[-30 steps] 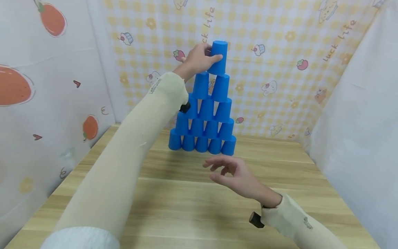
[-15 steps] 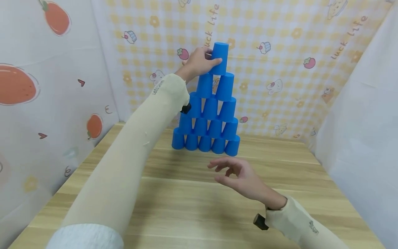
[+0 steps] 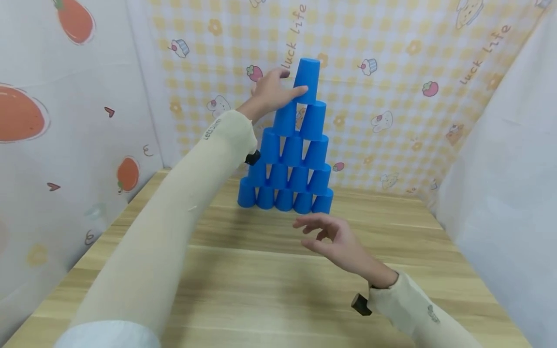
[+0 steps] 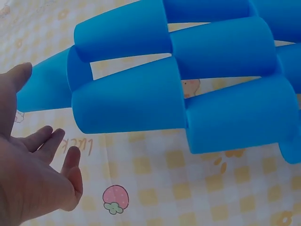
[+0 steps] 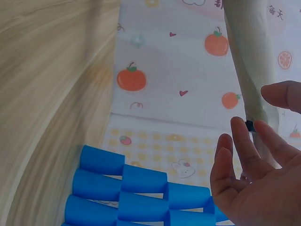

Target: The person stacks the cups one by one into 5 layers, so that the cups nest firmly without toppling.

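Observation:
An upside-down blue cup [image 3: 310,75] stands at the top of a pyramid of blue cups [image 3: 292,151], resting across the two cups below it. My left hand [image 3: 271,93] is beside its left side, fingers spread and away from the cup. In the left wrist view, the thumb [image 4: 19,77] overlaps the top cup [image 4: 51,84], while the other fingers hang apart from it. Holding nothing, my right hand [image 3: 341,244] hovers with loosely bent fingers in front of the pyramid's lower right.
Rows of cups widen downward to several at the base on the wooden table [image 3: 243,285]. A yellow checked cloth [image 3: 378,101] hangs close behind. White cloths [image 3: 87,125] flank the left and right sides.
My left hand has loosened from the top cup; its fingers have spread and drawn back to the left. The cup stays in place. My right hand has hardly moved.

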`<state>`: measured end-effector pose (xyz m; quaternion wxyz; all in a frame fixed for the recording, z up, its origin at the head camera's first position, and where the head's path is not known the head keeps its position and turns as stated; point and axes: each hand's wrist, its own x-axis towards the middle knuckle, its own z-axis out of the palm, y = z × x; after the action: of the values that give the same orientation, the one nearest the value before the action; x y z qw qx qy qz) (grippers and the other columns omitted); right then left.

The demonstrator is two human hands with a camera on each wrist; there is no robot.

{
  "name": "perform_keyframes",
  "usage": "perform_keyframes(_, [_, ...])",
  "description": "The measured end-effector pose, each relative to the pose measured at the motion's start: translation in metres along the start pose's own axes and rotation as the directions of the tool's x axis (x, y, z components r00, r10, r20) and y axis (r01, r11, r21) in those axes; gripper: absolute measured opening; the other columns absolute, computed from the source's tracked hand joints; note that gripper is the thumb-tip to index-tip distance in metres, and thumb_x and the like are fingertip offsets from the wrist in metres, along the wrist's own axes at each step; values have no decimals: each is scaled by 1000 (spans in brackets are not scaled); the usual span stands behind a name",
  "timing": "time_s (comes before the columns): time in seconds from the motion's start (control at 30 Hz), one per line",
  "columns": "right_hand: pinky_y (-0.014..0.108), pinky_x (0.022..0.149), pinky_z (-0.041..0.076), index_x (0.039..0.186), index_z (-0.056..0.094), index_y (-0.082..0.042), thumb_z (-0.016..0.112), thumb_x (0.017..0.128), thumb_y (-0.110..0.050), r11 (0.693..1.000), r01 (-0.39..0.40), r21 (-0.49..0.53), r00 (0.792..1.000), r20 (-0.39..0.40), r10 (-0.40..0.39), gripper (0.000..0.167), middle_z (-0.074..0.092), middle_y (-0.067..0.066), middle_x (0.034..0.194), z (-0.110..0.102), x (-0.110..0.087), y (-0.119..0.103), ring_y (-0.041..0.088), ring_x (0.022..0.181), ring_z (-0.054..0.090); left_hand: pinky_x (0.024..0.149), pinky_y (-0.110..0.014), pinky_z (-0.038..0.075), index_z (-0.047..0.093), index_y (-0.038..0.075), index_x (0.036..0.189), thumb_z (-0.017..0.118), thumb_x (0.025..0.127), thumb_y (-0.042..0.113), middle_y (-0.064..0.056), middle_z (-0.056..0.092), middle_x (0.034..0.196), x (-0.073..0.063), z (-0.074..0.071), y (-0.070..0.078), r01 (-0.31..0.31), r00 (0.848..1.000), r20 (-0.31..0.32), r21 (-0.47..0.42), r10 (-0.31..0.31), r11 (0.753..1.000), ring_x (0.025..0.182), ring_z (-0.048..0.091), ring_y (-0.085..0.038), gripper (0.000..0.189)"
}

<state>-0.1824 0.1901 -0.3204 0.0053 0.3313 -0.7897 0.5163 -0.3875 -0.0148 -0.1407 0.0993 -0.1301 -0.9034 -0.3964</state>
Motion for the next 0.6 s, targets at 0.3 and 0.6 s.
perform_keyframes(0.3, [32, 75, 56, 131, 59, -1, 64, 94, -3, 999, -22, 50, 998, -52, 24, 37, 66, 18, 120, -4, 4, 2, 21, 101, 65, 115, -48, 27, 21, 34, 157, 62, 82, 69, 14, 23, 161, -17, 3, -12, 4, 998, -60, 4, -4, 1000, 148, 18, -17, 92])
perform_keyframes(0.6, [31, 74, 57, 137, 55, -3, 64, 95, -4, 996, -65, 62, 991, -113, 72, 43, 67, 19, 119, -9, 10, -2, 20, 99, 64, 117, -53, 18, 24, 32, 157, 64, 81, 69, 11, 20, 162, -45, 11, -25, -22, 990, -138, -6, 21, 1000, 148, 15, -21, 94])
